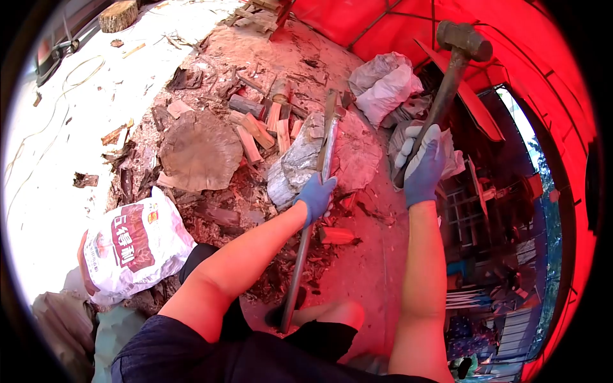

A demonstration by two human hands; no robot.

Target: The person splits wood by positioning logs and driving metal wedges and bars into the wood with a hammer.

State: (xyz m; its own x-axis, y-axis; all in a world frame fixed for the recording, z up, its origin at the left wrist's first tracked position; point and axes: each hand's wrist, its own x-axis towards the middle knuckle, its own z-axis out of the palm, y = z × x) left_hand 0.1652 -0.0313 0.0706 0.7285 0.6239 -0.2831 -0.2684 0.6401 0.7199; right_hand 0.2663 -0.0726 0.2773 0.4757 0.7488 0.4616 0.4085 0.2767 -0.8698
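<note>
Left hand [316,198]: closed around long silver metal tool [330,150], over edge of round grey-barked log [359,156]
Right hand [424,167]: brown metal sledgehammer [449,83] gripped
Blow: apparently being readied; steady tool called for

The left arm [233,268] reaches diagonally forward, elbow bent, its gloved left hand [315,196] curled in a grip. The right arm [423,274] extends nearly straight ahead, the gloved right hand [426,165] likewise gripping, fingers bent.
</note>
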